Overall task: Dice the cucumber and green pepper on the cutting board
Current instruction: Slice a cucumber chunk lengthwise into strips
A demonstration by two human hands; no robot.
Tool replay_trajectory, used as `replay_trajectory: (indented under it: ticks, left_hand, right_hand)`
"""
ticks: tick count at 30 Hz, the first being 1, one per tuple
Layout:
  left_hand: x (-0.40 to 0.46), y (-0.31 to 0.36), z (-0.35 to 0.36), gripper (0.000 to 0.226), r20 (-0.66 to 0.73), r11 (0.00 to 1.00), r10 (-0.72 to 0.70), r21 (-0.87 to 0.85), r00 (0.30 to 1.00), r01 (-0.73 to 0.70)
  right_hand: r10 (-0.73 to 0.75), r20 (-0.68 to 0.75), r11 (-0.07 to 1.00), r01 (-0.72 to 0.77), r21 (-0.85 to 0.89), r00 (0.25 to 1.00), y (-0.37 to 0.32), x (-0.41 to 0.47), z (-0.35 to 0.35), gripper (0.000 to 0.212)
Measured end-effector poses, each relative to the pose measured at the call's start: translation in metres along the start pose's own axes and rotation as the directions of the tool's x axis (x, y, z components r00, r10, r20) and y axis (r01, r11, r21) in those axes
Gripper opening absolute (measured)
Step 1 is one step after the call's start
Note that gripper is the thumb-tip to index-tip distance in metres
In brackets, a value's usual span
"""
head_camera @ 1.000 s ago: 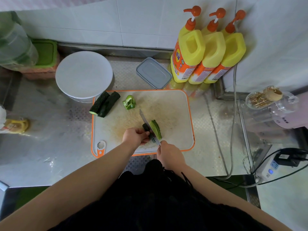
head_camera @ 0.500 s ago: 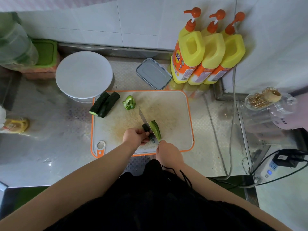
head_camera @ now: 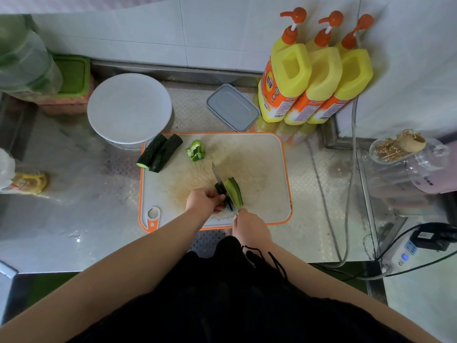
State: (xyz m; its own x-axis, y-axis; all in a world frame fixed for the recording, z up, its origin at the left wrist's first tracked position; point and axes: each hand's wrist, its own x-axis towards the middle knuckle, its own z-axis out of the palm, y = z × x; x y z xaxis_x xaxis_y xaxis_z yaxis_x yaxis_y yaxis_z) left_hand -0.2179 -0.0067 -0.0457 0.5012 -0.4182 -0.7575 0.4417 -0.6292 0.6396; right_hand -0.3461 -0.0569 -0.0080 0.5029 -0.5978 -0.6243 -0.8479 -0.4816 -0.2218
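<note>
Looks like a home kitchen: steel counter against white wall tiles, three yellow dish soap pump bottles, a chopping board, food containers, and a blender.

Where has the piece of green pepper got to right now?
In the head view the green pepper sits near the cutting board's far edge, left of centre, just right of the two uncut cucumber pieces and beyond the knife.
</note>
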Motion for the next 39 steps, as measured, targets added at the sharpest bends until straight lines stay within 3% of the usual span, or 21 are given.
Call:
replay_trajectory:
  ticks: [4,10,15,19,24,30,39]
  left_hand:
    - [0.001,-0.001,0.001,0.009,-0.017,1.0,0.002,0.008,1.0,-0.002]
    - [-0.002,-0.001,0.002,0.01,-0.016,1.0,0.012,0.005,1.0,-0.012]
    - [-0.004,-0.001,0.002,0.009,-0.025,0.998,0.042,0.038,0.999,-0.041]
    - [-0.006,-0.001,0.001,0.014,-0.038,0.993,0.093,0.072,0.995,-0.09]
    - [-0.008,-0.004,0.004,0.014,-0.038,0.971,0.178,0.171,0.983,-0.169]
    - [-0.007,-0.004,0.002,0.014,-0.023,0.968,0.171,0.193,0.985,-0.163]
    - [-0.008,-0.005,-0.001,0.012,-0.001,0.966,0.177,0.193,0.984,-0.173]
  right_hand:
    - [-0.005,0.044,0.999,0.007,-0.035,0.999,-0.004,0.004,0.003,0.034]
    - [-0.018,-0.002,0.999,0.018,-0.028,1.0,0.007,0.0,0.004,0.029]
    - [-0.027,-0.021,0.999,0.028,0.028,0.999,0.012,-0.007,0.006,0.049]
    - [-0.126,-0.01,0.991,0.126,0.035,0.992,0.013,-0.01,0.0,0.063]
    - [-0.187,0.048,0.978,0.181,0.102,0.981,0.016,-0.005,-0.006,0.061]
    - [-0.133,0.064,0.988,0.127,0.088,0.989,0.019,-0.003,-0.005,0.065]
    - [-0.226,0.077,0.968,0.215,0.133,0.971,0.02,-0.006,-0.01,0.064]
